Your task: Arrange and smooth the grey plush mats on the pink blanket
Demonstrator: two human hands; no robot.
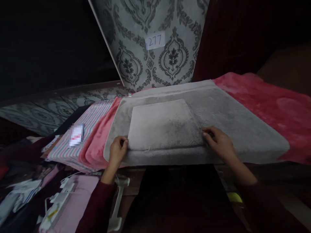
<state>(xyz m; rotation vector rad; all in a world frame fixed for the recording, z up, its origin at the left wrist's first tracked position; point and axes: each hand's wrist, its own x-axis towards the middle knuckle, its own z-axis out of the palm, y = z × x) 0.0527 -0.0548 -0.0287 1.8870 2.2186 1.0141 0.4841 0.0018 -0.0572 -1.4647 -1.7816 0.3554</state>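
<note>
A small rectangular grey plush mat (162,124) lies flat on a larger grey plush cloth (223,119). My left hand (118,147) is closed in a pinch at the small mat's near left corner. On the opposite side, my right hand (217,140) pinches its right edge close to the near corner. The fingertips cover the gripped spots. A slightly raised fold runs along the small mat's near edge.
Pink-red fleece (264,110) and a striped cloth (85,123) cover the surface beneath. A blurred-out white object (76,135) rests on the stripes. Patterned wall (150,68) bears a paper marked 277 (155,40). A white power strip (58,204) sits at lower left.
</note>
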